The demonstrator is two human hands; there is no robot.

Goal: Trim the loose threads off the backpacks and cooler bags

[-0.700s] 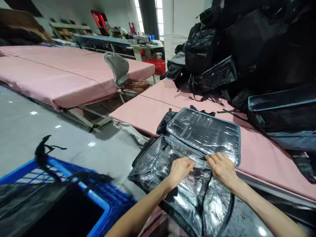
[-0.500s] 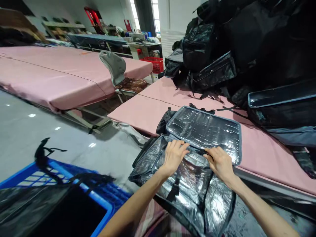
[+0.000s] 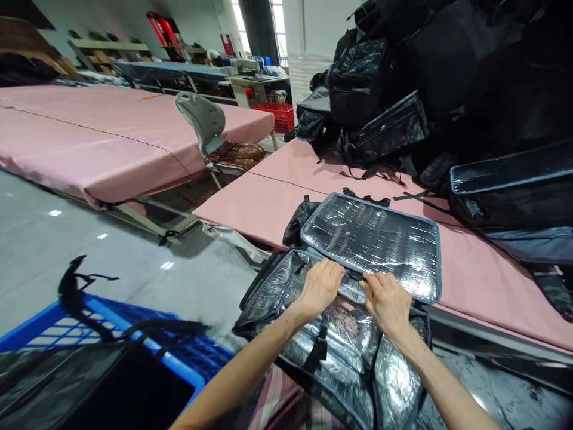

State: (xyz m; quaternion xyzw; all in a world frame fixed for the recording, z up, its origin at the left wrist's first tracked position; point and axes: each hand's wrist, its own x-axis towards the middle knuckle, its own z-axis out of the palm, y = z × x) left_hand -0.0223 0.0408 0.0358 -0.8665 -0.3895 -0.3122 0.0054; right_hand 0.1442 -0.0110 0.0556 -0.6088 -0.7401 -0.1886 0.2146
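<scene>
An insulated bag (image 3: 349, 355) with silver foil lining lies open at the table's edge, close to my body. Its foil-lined lid (image 3: 371, 239), bound in grey trim, is folded back onto the table. My left hand (image 3: 323, 285) is closed in a pinch at the bag's back rim, near the lid's hinge. Just right of it, my right hand (image 3: 388, 300) pinches the same rim, where a small dark piece shows at the fingertips. A black strap (image 3: 317, 349) hangs inside the bag on the foil.
Black bags (image 3: 430, 83) are heaped on the pink table (image 3: 282, 179) at the right. A blue crate (image 3: 179, 370) holding a dark bag stands on the floor at lower left. Behind are a grey chair (image 3: 203, 122), another pink table (image 3: 111, 131) and a red basket (image 3: 282, 116).
My right hand has moved slightly left along the rim, closer to my left hand. My left fingers, spread before, have closed on the rim. The view has shifted slightly.
</scene>
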